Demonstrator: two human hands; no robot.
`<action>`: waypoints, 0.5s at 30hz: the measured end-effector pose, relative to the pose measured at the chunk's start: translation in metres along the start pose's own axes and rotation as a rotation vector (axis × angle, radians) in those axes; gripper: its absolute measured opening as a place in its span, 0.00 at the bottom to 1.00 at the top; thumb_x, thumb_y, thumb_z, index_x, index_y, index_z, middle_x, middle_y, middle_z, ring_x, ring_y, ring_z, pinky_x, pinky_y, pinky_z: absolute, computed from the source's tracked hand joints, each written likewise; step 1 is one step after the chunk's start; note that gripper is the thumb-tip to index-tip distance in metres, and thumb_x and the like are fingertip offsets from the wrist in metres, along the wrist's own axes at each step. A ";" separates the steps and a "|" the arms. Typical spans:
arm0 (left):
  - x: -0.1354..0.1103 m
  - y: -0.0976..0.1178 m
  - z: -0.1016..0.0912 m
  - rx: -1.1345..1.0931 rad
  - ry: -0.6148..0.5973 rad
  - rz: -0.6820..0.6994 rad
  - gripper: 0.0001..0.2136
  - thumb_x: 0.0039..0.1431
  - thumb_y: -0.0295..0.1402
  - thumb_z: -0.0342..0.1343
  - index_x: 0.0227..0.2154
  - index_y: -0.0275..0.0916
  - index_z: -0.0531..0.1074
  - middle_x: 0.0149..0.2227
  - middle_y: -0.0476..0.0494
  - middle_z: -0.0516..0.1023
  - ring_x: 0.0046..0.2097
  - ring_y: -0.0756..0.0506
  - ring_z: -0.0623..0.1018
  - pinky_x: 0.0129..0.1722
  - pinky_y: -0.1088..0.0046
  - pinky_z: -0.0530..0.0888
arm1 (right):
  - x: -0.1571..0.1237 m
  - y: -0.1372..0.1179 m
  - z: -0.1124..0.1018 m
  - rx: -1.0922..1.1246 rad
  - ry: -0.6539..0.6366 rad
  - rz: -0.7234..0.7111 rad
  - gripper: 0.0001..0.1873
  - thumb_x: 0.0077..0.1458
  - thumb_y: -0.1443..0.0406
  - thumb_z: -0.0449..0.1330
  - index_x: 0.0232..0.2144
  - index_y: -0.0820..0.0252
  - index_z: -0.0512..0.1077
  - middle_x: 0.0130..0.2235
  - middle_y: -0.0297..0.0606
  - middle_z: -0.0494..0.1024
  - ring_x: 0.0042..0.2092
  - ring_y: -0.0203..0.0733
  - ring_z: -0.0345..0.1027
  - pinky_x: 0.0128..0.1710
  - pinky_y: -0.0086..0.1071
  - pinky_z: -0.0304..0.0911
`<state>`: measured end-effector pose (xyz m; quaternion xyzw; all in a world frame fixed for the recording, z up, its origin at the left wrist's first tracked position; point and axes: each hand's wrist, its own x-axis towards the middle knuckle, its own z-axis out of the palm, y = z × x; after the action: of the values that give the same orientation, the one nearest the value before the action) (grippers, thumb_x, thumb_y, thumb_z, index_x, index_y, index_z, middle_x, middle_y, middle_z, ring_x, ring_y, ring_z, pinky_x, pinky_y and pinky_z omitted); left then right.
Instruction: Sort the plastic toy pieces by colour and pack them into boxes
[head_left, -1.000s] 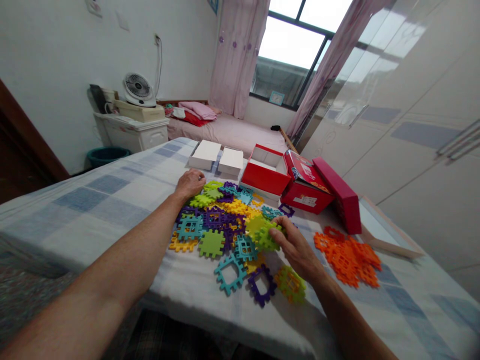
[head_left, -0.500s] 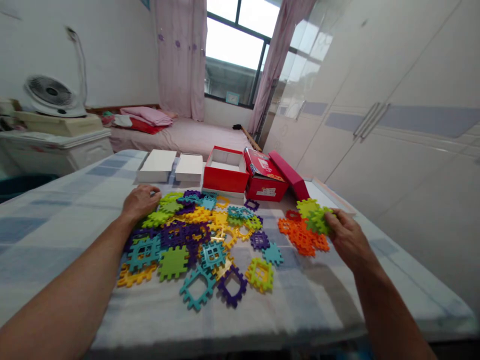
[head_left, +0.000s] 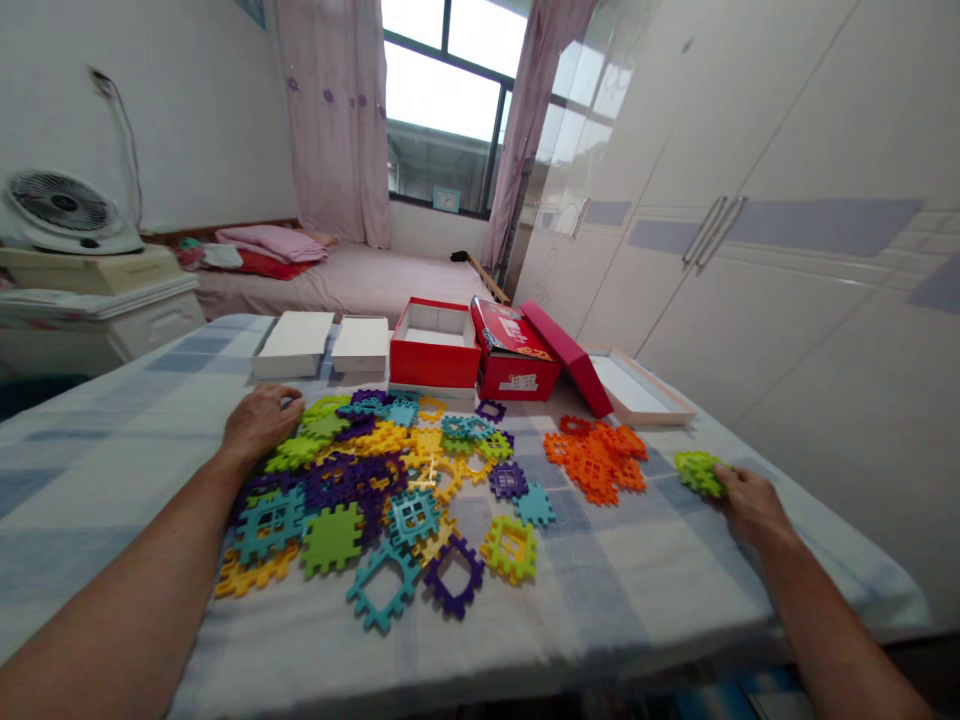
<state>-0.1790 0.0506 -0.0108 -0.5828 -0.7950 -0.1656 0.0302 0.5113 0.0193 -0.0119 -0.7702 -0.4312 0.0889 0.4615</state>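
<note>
A pile of interlocking plastic tiles [head_left: 375, 480] in green, purple, teal and yellow covers the middle of the checked tablecloth [head_left: 112, 440]. My left hand [head_left: 259, 420] rests with curled fingers on the pile's far left edge, touching green tiles. A separate heap of orange tiles [head_left: 596, 455] lies to the right. Beyond it, my right hand [head_left: 750, 500] grips a small stack of green tiles [head_left: 699, 472] low against the cloth near the table's right edge.
Two white boxes [head_left: 319, 342] and an open red box [head_left: 435, 350] with further red box parts [head_left: 525, 352] line the table's far side; a shallow white lid [head_left: 637, 390] lies right of them. A fan [head_left: 64, 210], a bed and wardrobe doors surround the table.
My right hand carried the green tiles from the pile across the orange heap and down to the cloth at the far right. The view swung right. The left hand stayed put.
</note>
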 end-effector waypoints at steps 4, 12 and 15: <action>-0.001 0.000 0.000 -0.005 -0.003 -0.007 0.20 0.55 0.37 0.45 0.43 0.34 0.76 0.50 0.35 0.75 0.51 0.39 0.74 0.50 0.66 0.70 | -0.010 -0.031 0.007 -0.343 0.198 -0.063 0.16 0.46 0.57 0.55 0.33 0.61 0.72 0.42 0.61 0.72 0.50 0.65 0.64 0.45 0.56 0.59; -0.001 0.000 0.000 0.002 -0.012 0.000 0.21 0.56 0.38 0.44 0.44 0.33 0.76 0.50 0.32 0.75 0.51 0.38 0.74 0.51 0.65 0.70 | -0.111 -0.157 0.071 -0.048 -0.534 -0.624 0.15 0.55 0.57 0.53 0.39 0.59 0.73 0.40 0.42 0.77 0.41 0.43 0.71 0.44 0.37 0.64; 0.000 -0.001 0.000 0.010 -0.003 0.012 0.21 0.56 0.38 0.43 0.43 0.33 0.76 0.50 0.33 0.75 0.52 0.38 0.73 0.51 0.66 0.69 | -0.139 -0.185 0.103 -0.112 -0.689 -0.735 0.18 0.57 0.56 0.54 0.44 0.61 0.72 0.43 0.44 0.75 0.43 0.42 0.70 0.45 0.36 0.64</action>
<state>-0.1795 0.0500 -0.0109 -0.5877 -0.7923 -0.1604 0.0330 0.2632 0.0179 0.0401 -0.5171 -0.8050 0.1463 0.2514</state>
